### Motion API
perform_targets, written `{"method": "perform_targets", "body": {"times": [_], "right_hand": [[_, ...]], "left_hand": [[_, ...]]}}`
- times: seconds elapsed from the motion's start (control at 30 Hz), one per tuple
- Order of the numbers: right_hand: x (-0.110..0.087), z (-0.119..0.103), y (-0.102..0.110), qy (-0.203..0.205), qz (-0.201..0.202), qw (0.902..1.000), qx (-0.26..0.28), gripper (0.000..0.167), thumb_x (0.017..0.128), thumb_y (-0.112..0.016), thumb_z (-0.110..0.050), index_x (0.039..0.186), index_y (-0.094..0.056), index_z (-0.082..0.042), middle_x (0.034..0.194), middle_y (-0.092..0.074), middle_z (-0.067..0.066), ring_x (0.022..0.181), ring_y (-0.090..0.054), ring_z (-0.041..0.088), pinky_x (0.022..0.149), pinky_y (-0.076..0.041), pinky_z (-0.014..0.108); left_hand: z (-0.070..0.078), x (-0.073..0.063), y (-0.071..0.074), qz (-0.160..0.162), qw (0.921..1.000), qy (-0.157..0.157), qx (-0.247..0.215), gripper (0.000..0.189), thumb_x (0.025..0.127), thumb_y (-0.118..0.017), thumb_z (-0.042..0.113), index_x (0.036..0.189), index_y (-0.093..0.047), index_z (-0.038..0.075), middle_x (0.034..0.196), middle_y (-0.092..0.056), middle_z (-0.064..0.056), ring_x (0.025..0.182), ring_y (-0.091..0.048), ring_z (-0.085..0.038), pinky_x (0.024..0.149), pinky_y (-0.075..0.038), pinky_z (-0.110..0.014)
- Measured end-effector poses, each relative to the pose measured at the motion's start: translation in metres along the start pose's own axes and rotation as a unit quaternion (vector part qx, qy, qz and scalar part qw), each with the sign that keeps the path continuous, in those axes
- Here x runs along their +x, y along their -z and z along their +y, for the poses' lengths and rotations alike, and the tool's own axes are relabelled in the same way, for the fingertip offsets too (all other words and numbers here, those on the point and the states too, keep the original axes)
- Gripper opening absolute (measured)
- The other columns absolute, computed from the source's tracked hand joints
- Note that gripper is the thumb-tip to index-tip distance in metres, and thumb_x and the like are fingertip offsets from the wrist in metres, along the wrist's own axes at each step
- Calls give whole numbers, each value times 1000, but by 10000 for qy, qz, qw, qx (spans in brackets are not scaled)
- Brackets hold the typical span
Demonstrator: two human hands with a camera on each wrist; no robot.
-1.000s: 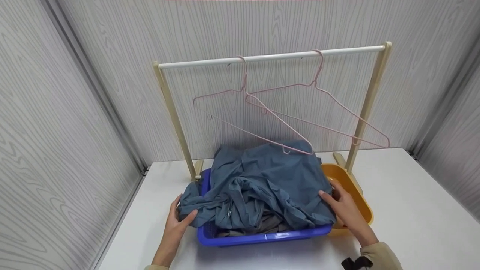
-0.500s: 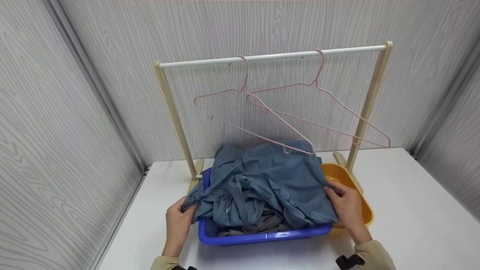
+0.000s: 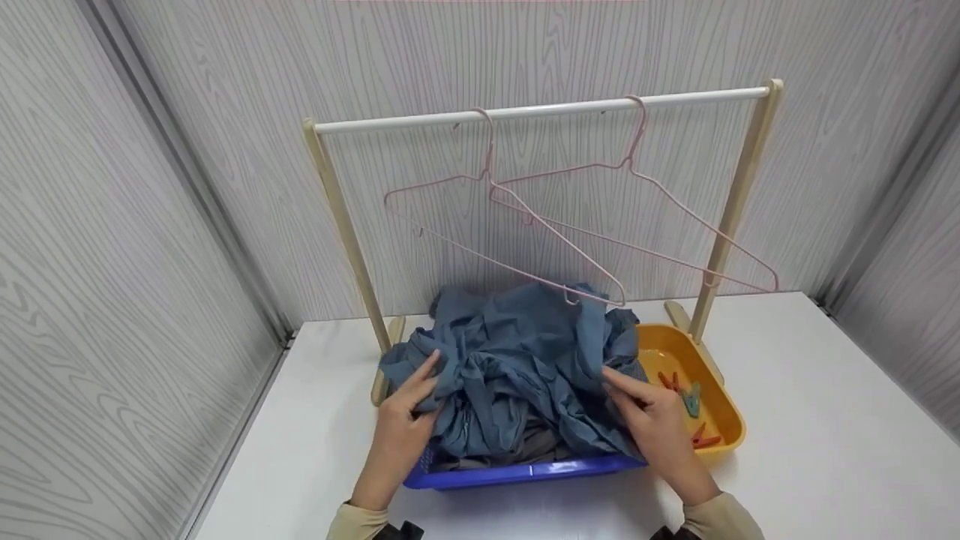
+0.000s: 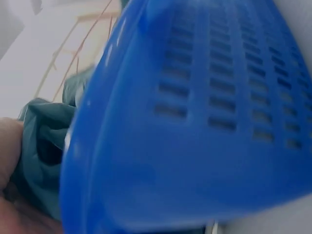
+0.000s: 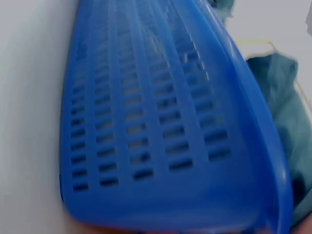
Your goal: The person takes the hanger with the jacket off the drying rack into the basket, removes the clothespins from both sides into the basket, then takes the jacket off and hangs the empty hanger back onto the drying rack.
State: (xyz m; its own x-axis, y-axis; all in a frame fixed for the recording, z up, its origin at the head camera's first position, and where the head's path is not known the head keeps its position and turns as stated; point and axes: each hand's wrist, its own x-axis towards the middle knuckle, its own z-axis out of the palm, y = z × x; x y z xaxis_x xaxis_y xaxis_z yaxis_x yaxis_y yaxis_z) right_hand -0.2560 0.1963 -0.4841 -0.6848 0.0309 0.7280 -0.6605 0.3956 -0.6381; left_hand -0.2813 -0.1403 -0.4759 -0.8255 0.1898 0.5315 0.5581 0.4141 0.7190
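A crumpled blue-grey garment (image 3: 517, 322) is heaped over a blue plastic basket (image 3: 562, 469), covering most of its opening. My left hand (image 3: 401, 427) grips a gathered fold at the garment's left side, above the basket's left rim. On the right, my right hand (image 3: 656, 427) pinches a raised edge of the same garment between thumb and fingers. Darker grey cloth (image 3: 536, 444) shows beneath, near the basket's front rim. In the left wrist view the slotted basket wall (image 4: 141, 161) fills most of the frame, with blue-grey cloth (image 4: 41, 151) beside the hand.
Two pink wire hangers (image 3: 592, 262) (image 3: 701, 223) hang from the white rail (image 3: 555, 109) of a wooden-legged rack, partly over the heap. A yellow tray (image 3: 731, 424) holding red clothespins (image 3: 703, 438) and a green clothespin (image 3: 693, 401) stands right of the basket.
Both hands have moved inward, drawing the garment's sides toward the middle so it bunches up. The clothespins in the yellow tray have come into sight.
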Motion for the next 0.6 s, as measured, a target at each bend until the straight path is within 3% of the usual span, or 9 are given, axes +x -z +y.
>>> {"method": "perform_targets", "body": {"times": [0.13,0.23,0.43,0.6], "right_hand": [[-9,7,-10,-214,-1025,9945,24,34,89,-66,7,119,-72,-7,119,-68,3,113,-61,12,92,-46,22],[-13,4,-14,-397,-1830,9817,-347,36,96,-63,-6,130,-67,-18,129,-62,-7,124,-55,17,98,-44,32],[-17,-5,-25,-462,-3073,9386,-1499,46,104,-49,-39,149,-45,-29,149,-43,-12,142,-32,20,112,-24,51],[-20,-9,-33,-531,-3578,9018,-2365,55,102,-42,-52,152,-38,-28,155,-35,-8,145,-26,26,113,-18,57]], "left_hand": [[4,-3,-15,-867,9947,-175,522,50,97,-60,6,144,-51,16,158,-29,4,142,-30,-18,110,-32,-42],[5,-5,-25,-1381,9857,-257,936,51,102,-55,21,151,-40,22,162,-20,4,144,-25,-23,111,-28,-51],[3,-8,-38,-1963,9646,-131,1756,55,102,-41,53,154,-30,36,163,-12,5,148,-15,-29,111,-18,-62],[4,-11,-45,-2416,9410,94,2368,62,97,-36,66,153,-28,40,162,-14,10,149,-10,-27,112,-12,-61]]}}
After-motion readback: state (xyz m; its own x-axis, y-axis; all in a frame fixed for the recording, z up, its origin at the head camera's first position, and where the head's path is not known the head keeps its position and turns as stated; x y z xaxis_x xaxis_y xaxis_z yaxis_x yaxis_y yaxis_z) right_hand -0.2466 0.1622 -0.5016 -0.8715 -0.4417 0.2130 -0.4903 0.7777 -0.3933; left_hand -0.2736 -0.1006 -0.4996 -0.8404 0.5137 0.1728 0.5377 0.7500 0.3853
